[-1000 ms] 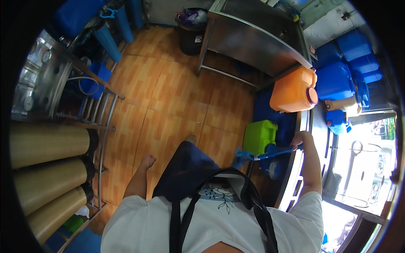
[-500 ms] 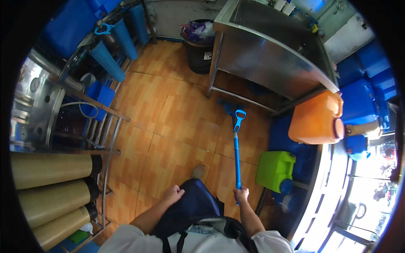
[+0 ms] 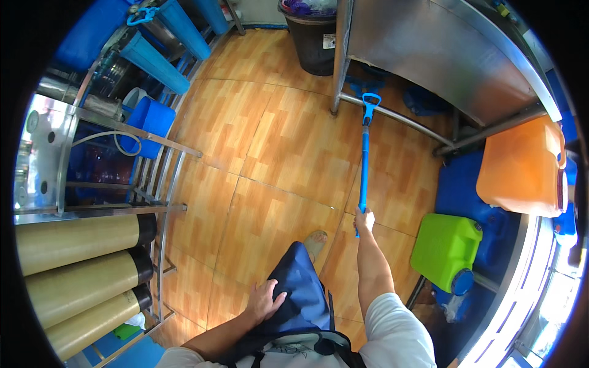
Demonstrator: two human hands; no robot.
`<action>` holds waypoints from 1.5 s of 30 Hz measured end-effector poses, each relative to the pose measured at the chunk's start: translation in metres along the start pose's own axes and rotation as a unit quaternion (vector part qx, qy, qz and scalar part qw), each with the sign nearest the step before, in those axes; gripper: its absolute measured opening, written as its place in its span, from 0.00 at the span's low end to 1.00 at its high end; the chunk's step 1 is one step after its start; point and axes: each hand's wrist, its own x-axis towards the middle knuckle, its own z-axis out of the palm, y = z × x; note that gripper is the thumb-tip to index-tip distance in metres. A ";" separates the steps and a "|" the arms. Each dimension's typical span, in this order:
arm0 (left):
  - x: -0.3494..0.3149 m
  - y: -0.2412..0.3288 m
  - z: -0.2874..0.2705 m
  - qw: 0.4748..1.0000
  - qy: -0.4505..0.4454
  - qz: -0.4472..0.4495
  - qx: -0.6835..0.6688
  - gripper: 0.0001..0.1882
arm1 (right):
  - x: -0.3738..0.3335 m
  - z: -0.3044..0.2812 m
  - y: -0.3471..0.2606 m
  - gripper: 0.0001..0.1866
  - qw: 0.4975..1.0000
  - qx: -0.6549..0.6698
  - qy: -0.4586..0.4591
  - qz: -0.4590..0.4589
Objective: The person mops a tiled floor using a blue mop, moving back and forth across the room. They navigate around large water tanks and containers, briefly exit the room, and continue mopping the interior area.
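My right hand [image 3: 364, 219] is closed around the lower part of a slim blue pole [image 3: 364, 168], with the arm stretched forward. The pole slants away from me and ends in a blue loop [image 3: 370, 104] that overlaps the sink's lower rail in view. I cannot tell what kind of tool it belongs to. My left hand [image 3: 264, 303] holds nothing; its fingers are apart beside my dark blue trouser leg [image 3: 300, 288]. One foot [image 3: 316, 243] shows on the wood-patterned floor [image 3: 276, 147].
A steel sink unit [image 3: 417, 58] stands ahead right, beside a black bin [image 3: 310, 46]. On the right are an orange jerrycan [image 3: 521, 165] and a green one [image 3: 445, 248]. Left, a metal rack [image 3: 165, 178] borders long beige cylinders [image 3: 86, 282], a blue bucket [image 3: 153, 119] and blue filter housings [image 3: 156, 64].
My right hand has pushed forward with the pole, its loop now over the sink's lower rail. The left hand has opened its fingers near my leg. The view has shifted toward the floor.
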 end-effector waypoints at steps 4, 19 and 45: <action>-0.002 0.003 -0.002 0.998 -0.046 -0.027 -0.027 0.28 | -0.013 -0.062 0.052 0.13 0.993 -0.110 0.022 -0.043; -0.026 -0.061 -0.069 0.955 -0.149 -0.236 -0.102 0.29 | -0.423 -0.356 0.033 0.08 0.971 -0.083 -0.098 0.203; -0.043 -0.015 -0.089 0.984 -0.081 -0.150 -0.049 0.17 | -0.491 -0.385 0.149 0.16 0.955 -0.198 -0.003 0.219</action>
